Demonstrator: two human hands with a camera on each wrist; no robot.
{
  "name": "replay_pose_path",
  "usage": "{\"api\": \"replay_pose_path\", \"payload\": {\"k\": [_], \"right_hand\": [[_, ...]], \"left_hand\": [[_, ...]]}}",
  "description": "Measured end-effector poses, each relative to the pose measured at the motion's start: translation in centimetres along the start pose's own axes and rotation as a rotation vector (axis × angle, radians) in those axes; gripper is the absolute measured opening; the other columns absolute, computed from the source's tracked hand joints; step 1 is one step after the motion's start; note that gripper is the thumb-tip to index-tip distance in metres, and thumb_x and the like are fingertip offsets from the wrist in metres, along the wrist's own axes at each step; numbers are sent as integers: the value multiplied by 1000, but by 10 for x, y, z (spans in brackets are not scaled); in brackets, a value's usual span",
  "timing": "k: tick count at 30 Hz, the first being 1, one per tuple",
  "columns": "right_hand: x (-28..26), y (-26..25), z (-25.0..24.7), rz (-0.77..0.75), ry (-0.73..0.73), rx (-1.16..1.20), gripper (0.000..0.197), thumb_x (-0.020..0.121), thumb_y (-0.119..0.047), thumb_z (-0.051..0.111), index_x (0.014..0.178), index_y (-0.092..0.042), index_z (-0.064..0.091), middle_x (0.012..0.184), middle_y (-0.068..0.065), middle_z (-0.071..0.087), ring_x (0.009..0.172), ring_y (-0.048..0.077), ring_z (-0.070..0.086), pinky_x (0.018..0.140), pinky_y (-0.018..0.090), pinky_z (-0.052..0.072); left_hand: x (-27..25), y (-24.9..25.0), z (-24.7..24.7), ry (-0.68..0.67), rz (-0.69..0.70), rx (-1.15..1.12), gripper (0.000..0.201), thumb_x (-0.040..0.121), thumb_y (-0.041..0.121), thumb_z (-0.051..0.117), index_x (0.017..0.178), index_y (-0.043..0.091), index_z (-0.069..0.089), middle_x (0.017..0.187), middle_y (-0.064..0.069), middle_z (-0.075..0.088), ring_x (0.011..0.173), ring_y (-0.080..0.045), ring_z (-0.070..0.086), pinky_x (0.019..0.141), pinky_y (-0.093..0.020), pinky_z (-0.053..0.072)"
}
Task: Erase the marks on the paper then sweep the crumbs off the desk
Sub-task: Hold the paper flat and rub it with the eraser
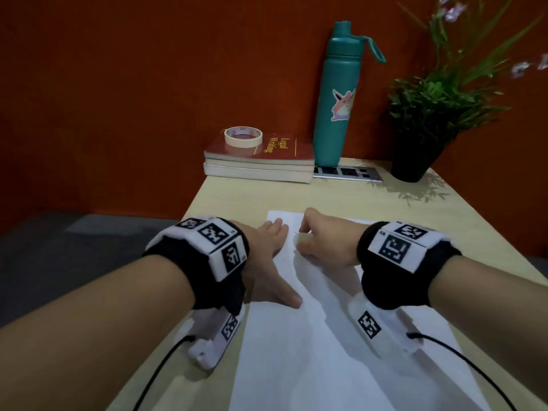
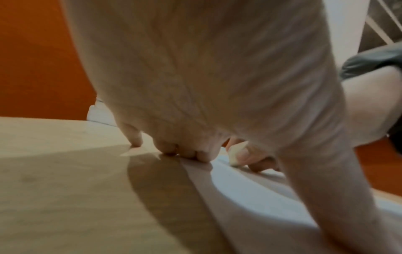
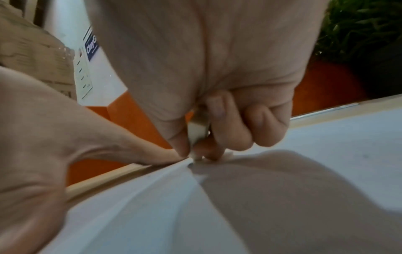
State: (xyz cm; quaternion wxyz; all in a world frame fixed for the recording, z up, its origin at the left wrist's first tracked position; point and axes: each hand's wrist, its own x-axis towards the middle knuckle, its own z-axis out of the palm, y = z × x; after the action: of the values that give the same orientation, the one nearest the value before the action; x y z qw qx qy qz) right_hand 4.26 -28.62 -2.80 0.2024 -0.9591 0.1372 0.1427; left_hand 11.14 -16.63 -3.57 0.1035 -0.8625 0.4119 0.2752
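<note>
A white sheet of paper (image 1: pixel 314 345) lies lengthwise on the light wooden desk (image 1: pixel 231 197). My left hand (image 1: pixel 268 256) lies flat with straight fingers, pressing the sheet's left edge near its far end. My right hand (image 1: pixel 320 238) is curled and pinches a small pale eraser (image 3: pixel 196 130) between thumb and fingers, its tip down on the paper just right of the left fingertips (image 2: pixel 202 155). The eraser (image 2: pixel 236 153) also shows in the left wrist view. A faint mark (image 1: pixel 280 225) sits near the far left corner. Crumbs are too small to make out.
At the back of the desk, two stacked books (image 1: pixel 258 161) carry a roll of tape (image 1: pixel 243 136). Beside them stand a teal bottle (image 1: pixel 333 108) and a potted plant (image 1: pixel 427 123), with a socket strip (image 1: pixel 347 173) between. The desk's left edge drops to grey floor.
</note>
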Motion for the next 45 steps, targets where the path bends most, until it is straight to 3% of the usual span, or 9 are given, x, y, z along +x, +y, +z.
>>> {"api": "replay_pose_path", "payload": {"k": [4,9,17,25,30,33,37,42,45], "right_hand": [[-8,-2,-3,-50,-102,-44,12,93,-29,47,89,-18,44,81,-1,57,67,14,46,59,19,39],[-10,0,5,-40,-99,-81,16,92,-32,47,102,-20,43,94,3,61,79,18,54,77,36,48],[-13,0,9,-61,-104,-76,14,92,-30,47,104,-22,44,92,-1,60,82,18,55,77,34,47],[-21,3,10,-84,-113,-114,16,93,-29,48,82,-32,37,77,-14,50,72,9,50,61,18,36],[-20,12,-3,48,-14,-134,12,92,-38,46,88,-27,41,79,-10,56,72,12,51,68,30,44],[-23,7,8,-95,-125,-82,9,93,-28,50,90,-32,42,80,-11,53,69,8,48,67,23,40],[-23,12,-6,45,-30,-98,12,91,-33,49,92,-21,47,82,-5,60,72,17,54,65,29,44],[-27,13,0,-24,-143,-48,13,91,-31,54,81,-30,45,71,-14,52,59,-1,48,56,16,37],[-26,17,-8,55,-53,-127,15,91,-39,50,89,-24,47,81,-7,58,68,9,50,59,22,38]], "left_hand": [[5,-3,13,114,44,11,128,67,74,62,150,17,-18,158,-1,-22,146,-16,-13,116,-40,2],[5,-1,17,143,60,-7,119,68,73,62,152,27,-9,158,-6,-19,146,-21,-14,115,-46,-1],[2,3,13,137,36,22,113,71,72,60,150,34,-11,159,-7,-18,147,-23,-12,114,-50,-2],[6,2,14,129,5,53,119,68,77,58,149,32,-19,158,-6,-21,147,-23,-12,114,-51,-3],[10,1,14,138,11,94,122,65,80,56,148,34,-19,158,-6,-19,147,-24,-10,114,-52,-2],[17,-3,15,130,14,79,121,58,84,57,144,47,-20,158,-7,-21,147,-26,-11,112,-54,-3],[21,-6,17,147,40,105,118,55,89,53,141,52,-18,158,-9,-18,147,-27,-7,112,-54,0],[20,-4,17,136,21,113,117,57,86,55,142,50,-18,157,-9,-20,147,-26,-7,112,-53,0],[20,-4,17,166,23,131,117,55,89,52,142,52,-17,158,-8,-17,147,-25,-3,113,-52,3]]}}
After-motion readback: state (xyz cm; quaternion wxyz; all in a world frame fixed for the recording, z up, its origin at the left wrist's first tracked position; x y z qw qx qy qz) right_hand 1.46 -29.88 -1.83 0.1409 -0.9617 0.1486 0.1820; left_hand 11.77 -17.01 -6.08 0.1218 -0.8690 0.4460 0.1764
